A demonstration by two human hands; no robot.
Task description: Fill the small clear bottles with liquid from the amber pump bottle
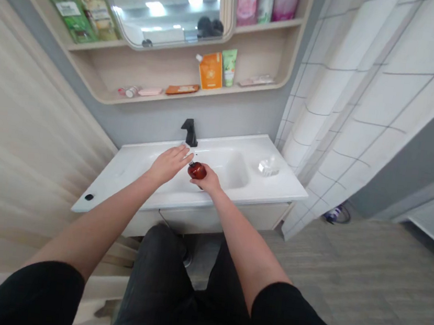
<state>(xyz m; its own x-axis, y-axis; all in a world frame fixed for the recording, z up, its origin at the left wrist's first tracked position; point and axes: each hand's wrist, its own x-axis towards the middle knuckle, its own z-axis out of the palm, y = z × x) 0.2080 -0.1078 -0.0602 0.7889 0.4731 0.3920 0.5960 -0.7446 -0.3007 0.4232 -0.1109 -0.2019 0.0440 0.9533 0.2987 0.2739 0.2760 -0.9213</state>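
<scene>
My right hand [210,180] is shut around the lower part of a round amber pump bottle [197,170], tilted over a white washbasin [219,142]. My left hand [168,164] is open, fingers stretched toward the bottle's top. Its fingertips are right by a small white pump head [190,154], though I cannot tell if they touch it. Both hands hover over the basin, close to a black faucet [189,133]. My right hand hides the bottle's base.
A small white object [268,167] lies on the basin's right side. Above are a mirror [160,8] and a wooden shelf [209,98] with toiletries. A checked shower curtain [334,113] hangs to the right, and a cabinet [210,217] sits below the basin.
</scene>
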